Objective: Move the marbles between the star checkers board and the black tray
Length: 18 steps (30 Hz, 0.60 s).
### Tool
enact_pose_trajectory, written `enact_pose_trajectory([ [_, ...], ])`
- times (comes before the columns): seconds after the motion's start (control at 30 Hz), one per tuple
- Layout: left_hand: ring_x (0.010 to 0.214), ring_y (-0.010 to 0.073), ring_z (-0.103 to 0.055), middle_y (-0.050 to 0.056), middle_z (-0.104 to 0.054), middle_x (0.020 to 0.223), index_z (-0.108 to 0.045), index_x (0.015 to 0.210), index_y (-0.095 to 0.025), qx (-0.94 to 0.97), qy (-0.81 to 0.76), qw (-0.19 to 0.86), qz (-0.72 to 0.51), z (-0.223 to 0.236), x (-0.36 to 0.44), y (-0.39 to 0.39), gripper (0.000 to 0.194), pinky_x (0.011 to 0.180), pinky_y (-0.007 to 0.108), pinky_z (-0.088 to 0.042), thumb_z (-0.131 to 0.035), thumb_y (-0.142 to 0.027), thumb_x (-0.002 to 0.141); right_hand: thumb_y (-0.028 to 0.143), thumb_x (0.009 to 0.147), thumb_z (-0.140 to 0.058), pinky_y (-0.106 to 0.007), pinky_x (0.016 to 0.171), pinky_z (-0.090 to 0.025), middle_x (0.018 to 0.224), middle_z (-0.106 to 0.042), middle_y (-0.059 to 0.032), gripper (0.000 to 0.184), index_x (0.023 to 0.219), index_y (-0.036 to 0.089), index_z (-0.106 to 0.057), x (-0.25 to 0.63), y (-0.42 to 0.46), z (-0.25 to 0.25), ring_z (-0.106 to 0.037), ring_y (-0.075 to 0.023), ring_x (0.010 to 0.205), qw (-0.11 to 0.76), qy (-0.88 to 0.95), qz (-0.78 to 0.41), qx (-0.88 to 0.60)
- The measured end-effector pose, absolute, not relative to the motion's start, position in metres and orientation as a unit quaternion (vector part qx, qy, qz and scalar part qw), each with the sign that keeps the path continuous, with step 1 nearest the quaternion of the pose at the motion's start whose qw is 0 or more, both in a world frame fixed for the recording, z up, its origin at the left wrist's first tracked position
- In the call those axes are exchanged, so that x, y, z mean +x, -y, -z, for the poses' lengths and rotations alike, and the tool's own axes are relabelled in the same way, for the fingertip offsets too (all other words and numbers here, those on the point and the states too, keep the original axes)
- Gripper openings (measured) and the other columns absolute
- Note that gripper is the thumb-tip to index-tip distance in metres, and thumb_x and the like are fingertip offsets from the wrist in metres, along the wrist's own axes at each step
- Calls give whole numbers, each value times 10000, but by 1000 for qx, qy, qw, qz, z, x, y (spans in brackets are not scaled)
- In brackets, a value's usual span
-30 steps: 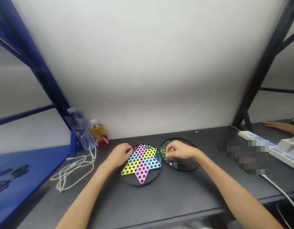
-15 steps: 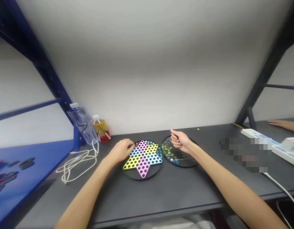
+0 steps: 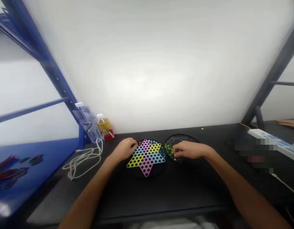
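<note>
A round black board with a pink, yellow and blue star full of holes (image 3: 147,156) lies in the middle of the dark table (image 3: 166,194). My left hand (image 3: 125,149) rests on the board's left rim, fingers curled against it. Beside it on the right stands a round black tray (image 3: 182,140) holding several green, blue and white marbles (image 3: 168,149). My right hand (image 3: 189,150) lies over that tray, fingers bent down among the marbles; whether it holds one is hidden.
A clear bottle (image 3: 87,121) and a small yellow drink bottle (image 3: 105,127) stand at the back left by a blue rack post. A white cable (image 3: 83,159) lies coiled left of the board. A white power strip (image 3: 273,141) and another person's hand (image 3: 288,123) are at the far right.
My right hand, raised above the tray half a second ago, has come back down onto the marbles. My left hand has stayed on the board's rim. The camera shifted slightly.
</note>
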State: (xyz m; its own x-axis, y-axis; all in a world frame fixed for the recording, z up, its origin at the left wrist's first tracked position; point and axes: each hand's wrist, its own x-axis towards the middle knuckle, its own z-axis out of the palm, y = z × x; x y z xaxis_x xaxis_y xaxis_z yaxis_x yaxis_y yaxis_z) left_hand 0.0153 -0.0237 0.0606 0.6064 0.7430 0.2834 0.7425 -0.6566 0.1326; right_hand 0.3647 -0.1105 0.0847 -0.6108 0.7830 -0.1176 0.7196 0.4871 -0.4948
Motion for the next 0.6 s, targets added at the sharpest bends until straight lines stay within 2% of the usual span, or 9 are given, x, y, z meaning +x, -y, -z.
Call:
enact_pose_trajectory([
  [0.17, 840, 183, -617, 61, -690, 882, -729, 892, -199, 898, -411, 1, -159, -61, 16, 25, 269, 812, 270, -452, -479, -301, 901, 369, 863, -559, -262, 665, -376, 885, -688, -53, 215, 933, 192, -660, 363, 116, -86, -599, -196, 790, 25, 857, -245, -453],
  [0.4, 846, 185, -619, 68, -690, 893, -727, 895, -192, 895, -417, 2, -156, -62, 17, 25, 275, 806, 276, -454, -474, -299, 903, 322, 822, -603, -269, 680, -380, 852, -678, -48, 156, 900, 200, -663, 360, 114, -78, -599, -205, 805, -11, 854, -243, -460],
  [0.5, 850, 183, -616, 68, -689, 892, -722, 891, -189, 897, -415, -1, -156, -62, 17, 26, 279, 809, 275, -451, -465, -293, 909, 299, 805, -619, -261, 661, -379, 835, -670, -44, 134, 876, 194, -664, 358, 113, -75, -591, -194, 784, -3, 857, -250, -450],
  [0.6, 846, 182, -614, 65, -686, 878, -719, 892, -191, 896, -415, -7, -157, -62, 15, 26, 277, 811, 273, -450, -462, -294, 912, 307, 820, -616, -248, 629, -375, 795, -642, -32, 135, 838, 180, -654, 360, 109, -75, -561, -158, 721, 63, 852, -289, -432],
])
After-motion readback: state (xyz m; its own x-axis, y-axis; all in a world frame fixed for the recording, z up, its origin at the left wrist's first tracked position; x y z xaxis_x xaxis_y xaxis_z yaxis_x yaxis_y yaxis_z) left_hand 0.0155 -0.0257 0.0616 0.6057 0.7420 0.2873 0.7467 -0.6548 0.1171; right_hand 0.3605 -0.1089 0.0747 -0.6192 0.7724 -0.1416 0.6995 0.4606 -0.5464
